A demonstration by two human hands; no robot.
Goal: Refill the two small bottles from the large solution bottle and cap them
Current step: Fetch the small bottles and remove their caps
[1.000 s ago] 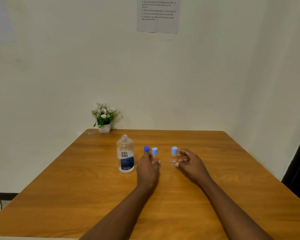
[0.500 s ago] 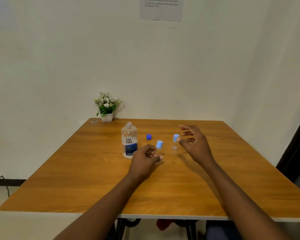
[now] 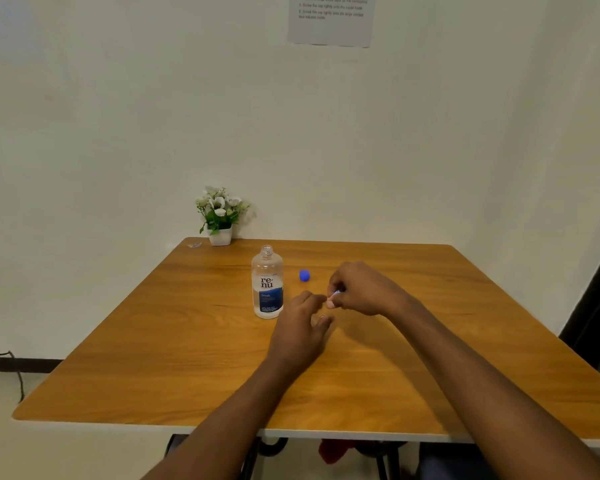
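Over the table [image 3: 187, 341], right hand [image 3: 364, 289] nearly hides a pale-blue cap [image 3: 336, 292].

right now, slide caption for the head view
Right hand pinches a pale blue cap by the left hand, near the open bottle

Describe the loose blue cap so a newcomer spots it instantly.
On the wooden table stands a tall clear bottle with a blue label, its neck open. Just right of it, slightly farther back, the cap sits alone on the wood: small, solid deep blue, touching nothing.
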